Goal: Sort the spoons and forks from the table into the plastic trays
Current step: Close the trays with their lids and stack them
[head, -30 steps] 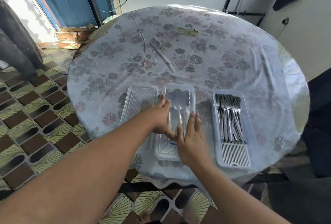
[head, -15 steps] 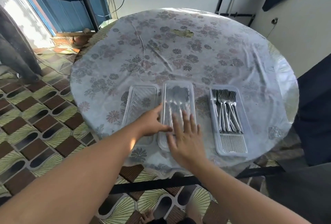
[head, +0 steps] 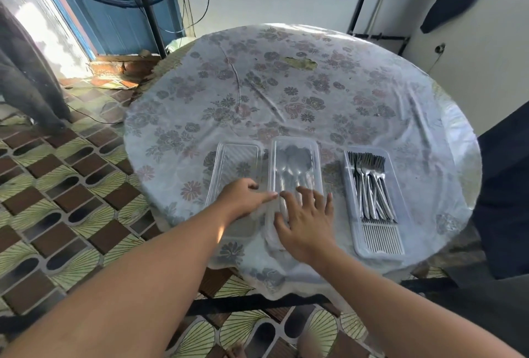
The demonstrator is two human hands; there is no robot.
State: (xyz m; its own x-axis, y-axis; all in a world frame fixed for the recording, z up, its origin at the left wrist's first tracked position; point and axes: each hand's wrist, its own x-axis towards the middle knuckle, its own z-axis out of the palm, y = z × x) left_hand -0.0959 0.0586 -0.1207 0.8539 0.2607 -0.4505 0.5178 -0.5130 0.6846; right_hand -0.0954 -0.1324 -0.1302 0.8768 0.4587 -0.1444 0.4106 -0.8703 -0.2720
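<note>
Table (head: pixel 329 105) unchanged; both hands slid nearer, left hand (head: pixel 243 200) and right hand (head: pixel 307 221) flat, released, on spoon tray (head: pixel 294 145).

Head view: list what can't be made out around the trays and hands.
- Spoons in the middle tray: the clear cover and glare blur them; no count possible.
- Middle tray's near end: hidden under the right hand.
- Left tray: near part behind the left hand; whether it is a lid or a tray is unclear.
- Forks in the right tray: overlapping, uncountable.

Forks (head: pixel 372 186) trayed; spoons (head: pixel 292 168) under lid
</note>
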